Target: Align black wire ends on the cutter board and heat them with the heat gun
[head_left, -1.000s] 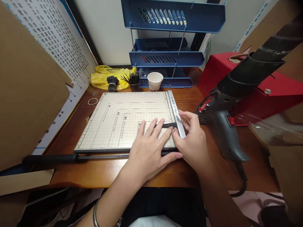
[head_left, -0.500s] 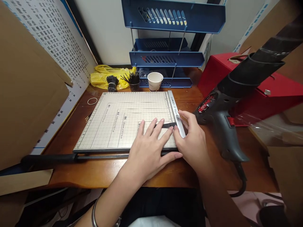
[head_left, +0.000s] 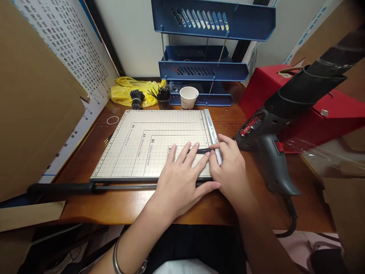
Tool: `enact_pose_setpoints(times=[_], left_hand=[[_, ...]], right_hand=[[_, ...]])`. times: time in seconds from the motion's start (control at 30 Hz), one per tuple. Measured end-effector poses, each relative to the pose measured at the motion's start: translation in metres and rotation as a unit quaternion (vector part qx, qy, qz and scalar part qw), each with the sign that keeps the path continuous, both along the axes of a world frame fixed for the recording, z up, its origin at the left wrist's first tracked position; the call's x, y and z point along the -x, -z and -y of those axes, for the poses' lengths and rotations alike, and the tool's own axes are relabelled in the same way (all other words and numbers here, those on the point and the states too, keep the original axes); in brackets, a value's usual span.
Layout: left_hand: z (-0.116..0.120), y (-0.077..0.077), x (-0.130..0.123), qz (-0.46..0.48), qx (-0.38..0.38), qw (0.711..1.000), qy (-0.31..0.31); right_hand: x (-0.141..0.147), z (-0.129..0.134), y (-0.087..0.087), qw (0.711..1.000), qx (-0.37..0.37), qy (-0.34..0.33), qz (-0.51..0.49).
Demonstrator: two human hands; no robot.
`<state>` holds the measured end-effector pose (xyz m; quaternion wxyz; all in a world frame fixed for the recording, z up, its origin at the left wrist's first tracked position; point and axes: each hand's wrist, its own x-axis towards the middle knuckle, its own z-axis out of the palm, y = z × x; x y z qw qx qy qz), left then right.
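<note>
A paper cutter (head_left: 119, 152) with a printed grid lies flat on the wooden table. Across its lower right part runs a small bundle of thin black tubes (head_left: 203, 151), ending at the metal ruler edge (head_left: 211, 127). My left hand (head_left: 179, 180) rests spread on the board, its fingertips over and beside the bundle, which they partly hide. At the ruler, my right hand (head_left: 229, 163) pinches the bundle's right end between thumb and index finger. The cutter's black-handled arm (head_left: 64, 188) is down along the front edge.
A heat gun (head_left: 268, 140) stands on the right before a red box (head_left: 308, 99). Behind the cutter are a paper cup (head_left: 189, 99), a cup of black tubes (head_left: 164, 103), a tied black bundle (head_left: 137, 99), a yellow bag (head_left: 122, 93) and a blue rack (head_left: 202, 71).
My right index finger has come from the ruler edge onto the end of the black tubes, closing toward the thumb. My left hand stays spread in place. The view has shifted slightly.
</note>
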<state>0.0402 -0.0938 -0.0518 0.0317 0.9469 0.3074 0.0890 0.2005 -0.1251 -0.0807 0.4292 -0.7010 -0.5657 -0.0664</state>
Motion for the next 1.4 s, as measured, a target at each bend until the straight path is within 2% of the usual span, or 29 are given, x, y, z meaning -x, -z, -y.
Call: enact_pose_setpoints(times=[0.23, 0.43, 0.67, 1.03, 1.23, 1.4], left_hand=[[0.0, 0.003, -0.001, 0.013, -0.004, 1.0, -0.005], [0.0, 0.005, -0.001, 0.034, 0.0, 0.999, -0.01], [0.0, 0.005, -0.001, 0.034, -0.011, 0.999, -0.005], [0.001, 0.003, -0.002, 0.034, 0.02, 0.999, -0.02], [0.001, 0.003, -0.002, 0.033, 0.014, 0.999, -0.015], [0.0, 0.004, -0.002, 0.036, 0.015, 0.999, -0.013]], right_hand=[[-0.001, -0.002, 0.003, 1.0, -0.008, 0.017, 0.007], [-0.001, -0.003, -0.004, 0.999, 0.01, 0.022, -0.029], [0.005, -0.008, -0.012, 0.99, 0.095, 0.065, -0.087], [0.004, -0.009, -0.011, 0.993, 0.091, 0.049, -0.061], [0.002, -0.008, -0.01, 0.997, 0.061, 0.028, -0.047], [0.004, -0.01, -0.015, 0.994, 0.082, 0.044, -0.049]])
